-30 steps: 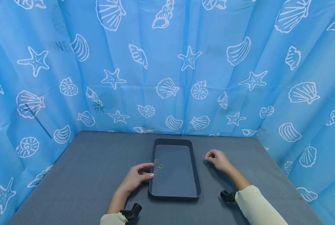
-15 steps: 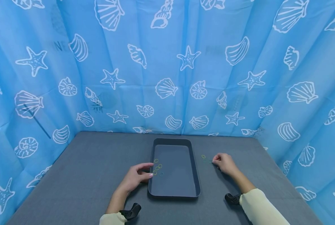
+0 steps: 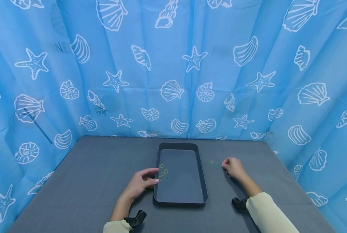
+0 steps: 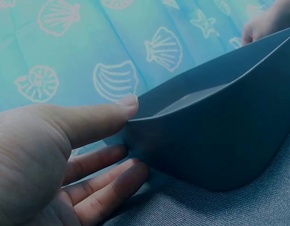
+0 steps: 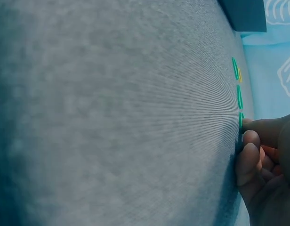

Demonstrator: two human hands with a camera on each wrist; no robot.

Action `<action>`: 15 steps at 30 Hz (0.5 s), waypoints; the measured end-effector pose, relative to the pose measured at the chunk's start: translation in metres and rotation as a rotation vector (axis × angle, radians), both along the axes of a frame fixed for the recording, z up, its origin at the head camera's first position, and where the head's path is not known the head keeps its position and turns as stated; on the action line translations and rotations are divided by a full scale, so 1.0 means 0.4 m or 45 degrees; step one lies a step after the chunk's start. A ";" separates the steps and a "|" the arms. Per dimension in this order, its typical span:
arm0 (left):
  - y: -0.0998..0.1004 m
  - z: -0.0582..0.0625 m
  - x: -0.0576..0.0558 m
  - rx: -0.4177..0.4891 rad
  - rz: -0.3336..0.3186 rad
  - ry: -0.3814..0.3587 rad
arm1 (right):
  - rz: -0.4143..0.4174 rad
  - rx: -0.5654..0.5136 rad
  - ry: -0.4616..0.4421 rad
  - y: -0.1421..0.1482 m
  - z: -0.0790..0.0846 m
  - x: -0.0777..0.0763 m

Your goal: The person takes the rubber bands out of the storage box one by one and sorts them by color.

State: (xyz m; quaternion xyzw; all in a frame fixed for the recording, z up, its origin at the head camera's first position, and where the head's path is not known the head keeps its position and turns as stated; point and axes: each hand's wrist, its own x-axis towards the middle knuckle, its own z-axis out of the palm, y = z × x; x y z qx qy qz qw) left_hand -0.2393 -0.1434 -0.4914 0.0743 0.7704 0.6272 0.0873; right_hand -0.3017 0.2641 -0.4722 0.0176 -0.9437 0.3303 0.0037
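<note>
A dark grey rectangular tray (image 3: 180, 204) stands on the cloth-covered table. My left hand (image 3: 139, 183) holds its left wall: the thumb lies on the rim and the fingers are against the outside, as the left wrist view shows. Inside, near that wall, lie several yellow rubber bands (image 3: 166, 171) and a blue-green one (image 3: 167, 182). To the right of the tray, my right hand (image 3: 233, 168) pinches at a green rubber band (image 5: 241, 121) on the cloth. Beside it lie two more green rubber bands (image 5: 239, 97) and a yellow rubber band (image 3: 211, 163).
A grey cloth (image 3: 109, 155) covers the table. Blue curtains (image 3: 150, 64) printed with shells and starfish hang behind it and along both sides. Black wrist mounts (image 3: 136, 219) sit at the cuffs of the pale yellow sleeves (image 3: 270, 210).
My right hand has shifted right, away from the tray, leaving the yellow and green rubber bands uncovered on the cloth. The left hand stays at the tray's wall.
</note>
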 end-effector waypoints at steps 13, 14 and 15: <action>0.002 0.005 0.002 -0.004 0.011 -0.014 | -0.058 -0.060 -0.078 0.004 0.003 -0.008; 0.002 0.005 0.002 -0.003 0.012 -0.015 | -0.064 -0.066 -0.080 0.004 0.002 -0.008; 0.001 0.005 0.002 -0.003 0.014 -0.014 | -0.070 -0.081 -0.083 0.005 0.001 -0.009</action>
